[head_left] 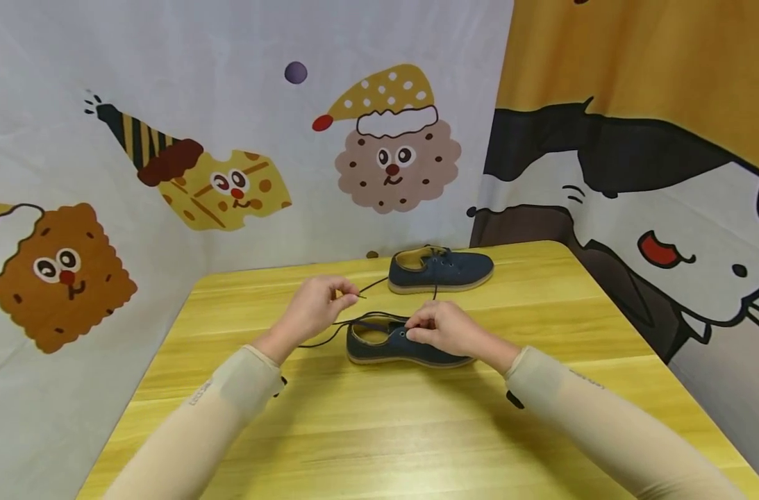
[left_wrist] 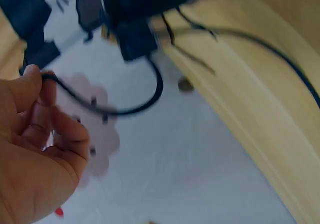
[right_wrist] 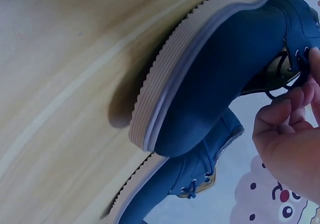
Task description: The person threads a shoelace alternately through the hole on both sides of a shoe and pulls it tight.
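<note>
A dark blue lace-up shoe with a pale sole stands on the table, its toe to the right. My left hand, left of its heel and raised, pinches a dark shoelace between thumb and fingertip; a short end sticks out. The lace loops back toward the shoe in the left wrist view. At the shoe's eyelets, my right hand pinches the eyelet flap with curled fingers. The fingertips partly hide the lacing. Behind stands a matching shoe, laced through its eyelets.
The light wood table ends at a back edge just behind the far shoe. A printed cloth hangs behind it and along the right side. Loose lace trails left of the near shoe.
</note>
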`<state>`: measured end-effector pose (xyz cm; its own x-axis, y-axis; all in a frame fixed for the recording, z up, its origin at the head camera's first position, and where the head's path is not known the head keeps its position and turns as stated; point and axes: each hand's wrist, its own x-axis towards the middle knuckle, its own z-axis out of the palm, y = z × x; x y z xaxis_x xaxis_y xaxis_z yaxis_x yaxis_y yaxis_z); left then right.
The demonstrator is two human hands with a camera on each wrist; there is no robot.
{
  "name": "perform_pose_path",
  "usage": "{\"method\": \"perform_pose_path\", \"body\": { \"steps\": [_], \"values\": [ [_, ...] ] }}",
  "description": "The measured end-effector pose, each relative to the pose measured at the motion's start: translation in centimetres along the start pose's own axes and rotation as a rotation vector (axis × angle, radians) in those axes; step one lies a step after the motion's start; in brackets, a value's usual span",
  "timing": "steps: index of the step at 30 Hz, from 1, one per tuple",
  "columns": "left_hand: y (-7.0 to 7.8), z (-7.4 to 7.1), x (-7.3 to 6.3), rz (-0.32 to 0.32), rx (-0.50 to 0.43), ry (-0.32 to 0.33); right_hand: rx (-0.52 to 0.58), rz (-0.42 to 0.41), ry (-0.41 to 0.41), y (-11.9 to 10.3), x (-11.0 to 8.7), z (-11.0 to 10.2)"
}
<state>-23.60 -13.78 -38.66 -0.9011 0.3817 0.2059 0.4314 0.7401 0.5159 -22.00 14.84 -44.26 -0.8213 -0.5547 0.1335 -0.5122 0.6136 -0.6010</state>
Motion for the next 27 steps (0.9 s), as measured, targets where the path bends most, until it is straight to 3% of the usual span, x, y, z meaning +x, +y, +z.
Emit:
{"method": "perform_pose_path", "body": {
  "steps": [6, 10, 13, 17, 27],
  "values": [
    [1.6, 3.9, 1.3, 0.164, 0.201, -0.075, 0.029, -0.028, 0.018, 0.6, -0.1, 0.2],
    [2.0, 5.9, 1.7, 0.224, 0.284, -0.111, 0.037, -0.050, 0.018, 0.7, -0.3, 0.5],
    [2.2, 6.8, 1.7, 0.226, 0.294, -0.133, 0.033, -0.084, 0.029, 0.7, -0.3, 0.7],
    [2.2, 7.3, 1.8, 0.200, 0.237, -0.169, 0.037, -0.096, 0.037, 0.7, -0.3, 0.7],
    [2.3, 7.1, 2.0, 0.162, 0.149, -0.229, 0.032, -0.046, 0.029, 0.4, 0.0, 0.4]
  ]
}}
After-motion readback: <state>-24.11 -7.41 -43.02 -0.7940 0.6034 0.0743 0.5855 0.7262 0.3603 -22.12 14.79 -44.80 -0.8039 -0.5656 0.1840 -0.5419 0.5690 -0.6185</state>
